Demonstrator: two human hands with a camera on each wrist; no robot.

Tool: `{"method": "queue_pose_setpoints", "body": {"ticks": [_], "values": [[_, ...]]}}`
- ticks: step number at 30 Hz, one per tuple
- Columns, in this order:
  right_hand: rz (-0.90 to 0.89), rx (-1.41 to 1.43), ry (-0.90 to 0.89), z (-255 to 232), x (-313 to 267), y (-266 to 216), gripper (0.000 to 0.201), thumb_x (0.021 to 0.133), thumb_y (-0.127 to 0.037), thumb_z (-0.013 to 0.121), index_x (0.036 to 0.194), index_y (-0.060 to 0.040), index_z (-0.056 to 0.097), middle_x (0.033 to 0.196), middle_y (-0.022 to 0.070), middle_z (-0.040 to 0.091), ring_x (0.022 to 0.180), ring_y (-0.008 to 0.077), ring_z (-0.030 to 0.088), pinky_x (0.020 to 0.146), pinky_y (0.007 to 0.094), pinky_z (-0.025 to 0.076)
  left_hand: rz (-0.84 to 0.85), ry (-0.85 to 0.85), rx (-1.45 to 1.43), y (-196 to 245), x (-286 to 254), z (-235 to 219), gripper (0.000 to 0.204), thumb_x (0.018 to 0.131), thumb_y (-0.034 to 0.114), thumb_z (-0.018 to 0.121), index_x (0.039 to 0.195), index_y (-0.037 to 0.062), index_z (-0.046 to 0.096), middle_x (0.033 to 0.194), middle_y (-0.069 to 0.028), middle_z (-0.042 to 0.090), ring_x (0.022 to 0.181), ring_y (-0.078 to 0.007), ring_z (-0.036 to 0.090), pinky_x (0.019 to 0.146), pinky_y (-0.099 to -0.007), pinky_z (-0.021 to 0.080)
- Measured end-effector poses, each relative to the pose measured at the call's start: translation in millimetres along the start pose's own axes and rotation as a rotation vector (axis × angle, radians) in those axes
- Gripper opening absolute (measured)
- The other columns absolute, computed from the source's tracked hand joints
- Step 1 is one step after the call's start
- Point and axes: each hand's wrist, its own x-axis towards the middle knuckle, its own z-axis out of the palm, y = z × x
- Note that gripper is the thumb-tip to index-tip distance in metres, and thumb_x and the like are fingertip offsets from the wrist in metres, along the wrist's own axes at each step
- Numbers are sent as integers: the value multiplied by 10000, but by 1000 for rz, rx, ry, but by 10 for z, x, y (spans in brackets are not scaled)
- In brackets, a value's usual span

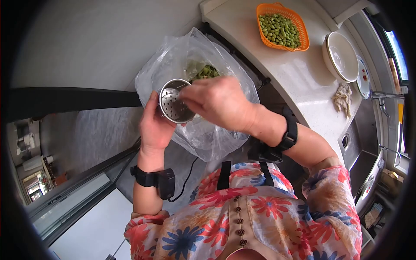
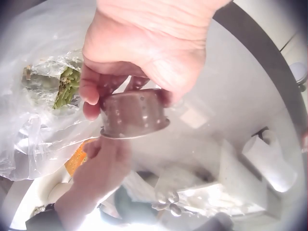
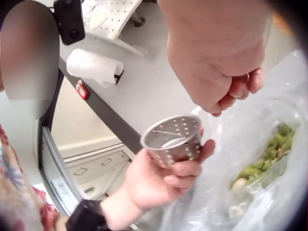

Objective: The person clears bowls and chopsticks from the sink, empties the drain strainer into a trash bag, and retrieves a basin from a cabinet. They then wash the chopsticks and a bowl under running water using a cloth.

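My left hand (image 1: 156, 122) grips a perforated metal sink strainer basket (image 1: 175, 108), thumb and fingers round its side. The basket's open mouth faces up in the right wrist view, a thin bar (image 3: 168, 133) across its inside. My right hand (image 1: 219, 102) hovers over the rim, fingers curled and blurred in the head view; nothing shows between them. Just under both hands is a clear plastic bag (image 1: 216, 143), its mouth spread wide. Green pods and scraps (image 3: 264, 161) lie inside it. In the left wrist view the basket (image 2: 134, 115) is seen from the side.
On the white counter (image 1: 299, 78) stand an orange basket (image 1: 304, 34) of shelled green beans, a white bowl (image 1: 344, 56) and a plate (image 1: 363, 78). A crumpled cloth (image 1: 343, 99) lies close to the metal sink (image 1: 362, 130). A dark-framed panel (image 1: 73, 102) borders the left side.
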Motion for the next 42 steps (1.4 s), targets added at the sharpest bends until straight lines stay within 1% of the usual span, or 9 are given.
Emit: {"method": "queue_pose_setpoints", "body": {"ticks": [2,5,10,20,27,32,39,41,42], "values": [[-25,-43,-15,70,-1,-12,107,697,-147,632,785,-95,600,675,52,577,633,245,594,530,340,462,-3,67,6,-5,-5,34,471,913,431,302,1141,67,494,1027,-78,582,860,-222,570,571,-342,462],[-23,-136,-41,101,25,-47,107,671,-148,631,735,-92,566,657,45,568,623,239,592,541,338,461,0,8,5,-11,-7,-7,445,913,421,325,1129,76,503,1038,-65,580,887,-193,561,585,-339,464],[-43,-225,-118,119,69,-78,157,612,-154,621,719,-102,519,642,31,551,623,233,594,602,337,448,-7,18,38,-22,-5,1,427,914,410,335,1132,82,500,1040,-54,580,885,-181,562,598,-334,469],[-70,-236,-170,154,86,-86,167,608,-148,619,718,-91,507,653,40,552,629,235,598,604,342,440,-5,44,52,-10,-16,-11,455,918,409,331,1175,63,477,1110,-68,558,973,-176,548,690,-321,483],[-70,-215,-129,184,82,-78,170,602,-147,617,703,-89,492,647,48,555,618,243,596,588,348,437,12,90,60,-8,-12,41,441,920,404,332,1159,67,486,1087,-68,567,941,-181,557,659,-331,484],[-76,-180,-108,180,71,-20,155,630,-143,619,692,-86,490,623,53,556,588,255,586,557,351,437,-9,-23,52,-16,5,-41,437,918,410,329,1132,69,498,1051,-74,581,891,-197,567,584,-340,475],[207,148,103,-138,57,3,59,739,-99,603,757,-46,581,628,95,587,575,264,588,517,329,464,7,94,54,-11,21,-8,465,917,422,311,1127,54,504,1017,-104,593,826,-242,590,528,-336,447],[346,271,175,-170,55,70,104,773,-140,595,750,-38,595,625,103,586,573,277,587,524,350,468,1,-89,-3,24,9,-38,394,927,353,371,1116,43,524,1007,-73,601,884,-184,591,594,-330,494],[346,270,176,-115,43,175,104,773,-140,595,750,-38,595,625,103,586,573,277,587,524,350,468,2,-90,-2,16,14,-46,394,927,353,371,1116,43,524,1007,-73,601,884,-184,591,594,-330,494]]}}
